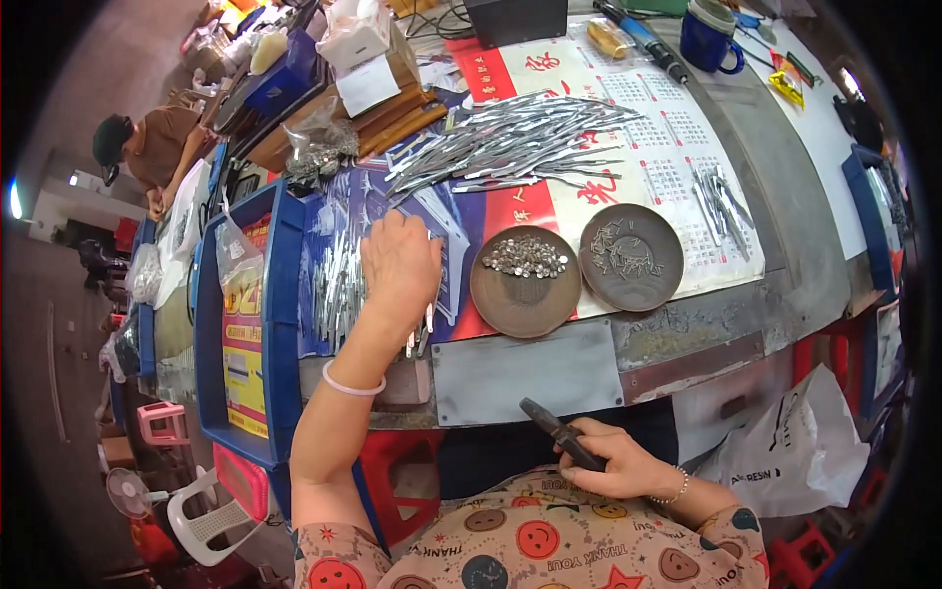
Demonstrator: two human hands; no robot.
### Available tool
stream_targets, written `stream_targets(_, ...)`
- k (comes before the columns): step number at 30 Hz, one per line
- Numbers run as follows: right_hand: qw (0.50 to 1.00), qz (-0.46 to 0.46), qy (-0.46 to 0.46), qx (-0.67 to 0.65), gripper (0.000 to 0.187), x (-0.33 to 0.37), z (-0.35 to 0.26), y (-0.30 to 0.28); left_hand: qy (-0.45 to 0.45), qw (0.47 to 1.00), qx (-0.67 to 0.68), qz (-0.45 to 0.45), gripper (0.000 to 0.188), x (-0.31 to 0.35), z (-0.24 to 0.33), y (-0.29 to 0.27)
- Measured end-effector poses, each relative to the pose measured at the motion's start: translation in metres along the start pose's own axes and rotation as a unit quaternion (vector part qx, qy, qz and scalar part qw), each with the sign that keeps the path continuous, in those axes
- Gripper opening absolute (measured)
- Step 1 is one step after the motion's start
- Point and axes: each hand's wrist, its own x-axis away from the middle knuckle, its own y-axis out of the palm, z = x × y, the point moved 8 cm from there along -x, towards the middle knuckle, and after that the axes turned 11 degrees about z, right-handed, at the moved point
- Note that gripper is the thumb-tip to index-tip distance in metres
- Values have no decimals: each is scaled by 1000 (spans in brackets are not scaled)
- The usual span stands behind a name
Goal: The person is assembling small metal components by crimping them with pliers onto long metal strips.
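Observation:
My left hand [400, 263] reaches over the table beside a heap of thin silvery metal strips [339, 285]. Its fingers are curled downward, and what they grip is hidden beneath them; a few strip ends show below the wrist. Close to my body, my right hand [616, 463] is wrapped round dark-handled pliers [567, 437], their jaws toward the upper left. A larger pile of metal strips [520, 137] lies farther back on a printed calendar sheet. Right of my left hand, one round brown dish [525, 309] holds small shiny discs. Another brown dish [653, 290] holds small thin metal pieces.
A blue crate [285, 334] stands at the left table edge. Several more strips [721, 201] lie at the right. A blue mug [708, 37] stands at the back. A white plastic bag [800, 442] hangs at the lower right. Another person [162, 147] sits at far left.

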Motion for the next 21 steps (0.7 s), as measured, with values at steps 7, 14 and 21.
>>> stream_targets(7, 998, -22, -37, 49, 20, -3, -6, -1, 3, 998, 69, 2, 17, 1, -4, 2)
stream_targets(14, 998, -33, -12, 59, 20, 1, -1, 10, -51, 960, 267, 64, 12, 19, 1, -58)
stream_targets(21, 996, -42, -23, 69, 20, -2, -6, 24, -132, 901, 400, 105, 5, 75, -20, -124)
